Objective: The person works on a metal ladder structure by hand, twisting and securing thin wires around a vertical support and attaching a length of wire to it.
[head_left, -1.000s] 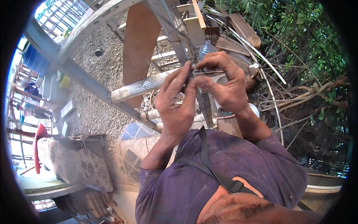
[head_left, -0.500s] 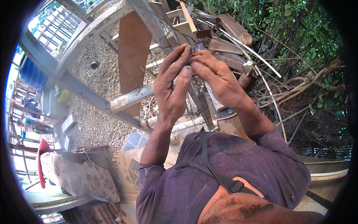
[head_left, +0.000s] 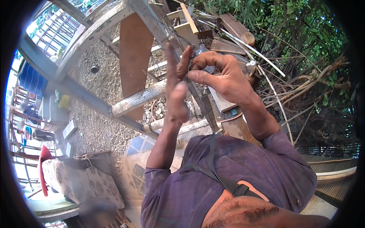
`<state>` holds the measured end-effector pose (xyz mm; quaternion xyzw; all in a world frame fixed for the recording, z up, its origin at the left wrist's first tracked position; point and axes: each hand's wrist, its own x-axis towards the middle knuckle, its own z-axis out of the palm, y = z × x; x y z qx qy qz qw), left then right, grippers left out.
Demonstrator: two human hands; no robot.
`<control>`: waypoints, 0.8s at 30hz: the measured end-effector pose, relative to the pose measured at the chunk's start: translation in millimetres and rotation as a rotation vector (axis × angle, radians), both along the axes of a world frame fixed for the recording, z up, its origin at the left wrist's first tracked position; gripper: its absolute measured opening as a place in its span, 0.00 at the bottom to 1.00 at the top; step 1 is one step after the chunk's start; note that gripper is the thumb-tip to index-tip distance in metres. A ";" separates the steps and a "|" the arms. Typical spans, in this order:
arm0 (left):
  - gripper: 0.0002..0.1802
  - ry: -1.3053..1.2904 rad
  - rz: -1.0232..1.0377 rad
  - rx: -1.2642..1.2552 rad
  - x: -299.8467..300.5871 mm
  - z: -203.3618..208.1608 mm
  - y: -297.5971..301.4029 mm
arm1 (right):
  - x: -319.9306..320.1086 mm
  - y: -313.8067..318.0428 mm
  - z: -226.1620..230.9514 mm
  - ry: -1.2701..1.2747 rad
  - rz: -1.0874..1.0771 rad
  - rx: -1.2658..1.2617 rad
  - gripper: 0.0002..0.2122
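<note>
My left hand (head_left: 176, 100) is raised in front of the wooden frame, turned edge-on and partly blurred. Its fingers are stretched out and apart, with nothing visible in them. Close beside its fingertips, my right hand (head_left: 226, 79) is curled in a pinch, thumb tip near the bent forefinger. Whatever sits between those fingertips is too small or hidden to make out. Thin dark wires (head_left: 194, 103) run behind and just below both hands, along a narrow dark upright piece (head_left: 206, 110).
A weathered wooden frame (head_left: 81, 41) spans the left, with a brown board (head_left: 133, 53) behind it over gravel. A clear plastic bottle (head_left: 202, 48) and stacked timber (head_left: 232, 47) lie beyond my right hand. Branches (head_left: 319, 85) crowd the right. A patterned cloth (head_left: 81, 180) hangs lower left.
My hands have parted slightly from being cupped together at the fingertips. The left has turned edge-on with its fingers straightening; the right stays pinched. A blurred dark shape has appeared at lower left.
</note>
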<state>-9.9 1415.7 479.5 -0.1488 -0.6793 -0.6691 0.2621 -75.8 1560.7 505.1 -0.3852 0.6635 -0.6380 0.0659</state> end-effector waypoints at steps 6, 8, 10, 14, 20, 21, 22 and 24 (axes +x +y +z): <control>0.49 0.132 0.047 -0.193 -12.0 -15.5 -23.7 | 7.5 -8.3 -2.2 0.046 -0.052 -0.070 0.13; 0.46 0.137 0.108 -0.259 -8.5 -15.2 -22.4 | 5.4 -7.1 -2.9 0.116 -0.051 -0.040 0.12; 0.44 0.089 0.131 -0.194 -6.3 -9.4 -19.2 | 1.1 -9.2 -7.7 0.200 -0.047 -0.007 0.11; 0.28 -0.019 0.038 0.184 -10.3 -3.0 -10.4 | -3.7 -4.8 -6.3 -0.138 0.103 -0.125 0.10; 0.13 -0.192 0.011 0.142 -11.6 3.7 -28.9 | -7.6 12.1 7.0 -0.134 0.137 0.056 0.10; 0.13 -0.201 0.033 0.202 -8.8 8.2 -25.8 | -7.9 12.1 6.5 -0.156 0.149 0.069 0.09; 0.12 -0.254 -0.013 0.246 -5.5 10.1 -28.4 | -7.5 12.9 5.7 -0.179 0.156 0.079 0.09; 0.12 -0.361 -0.104 0.334 -0.6 13.4 -37.6 | -7.9 12.1 2.1 -0.189 0.135 0.111 0.08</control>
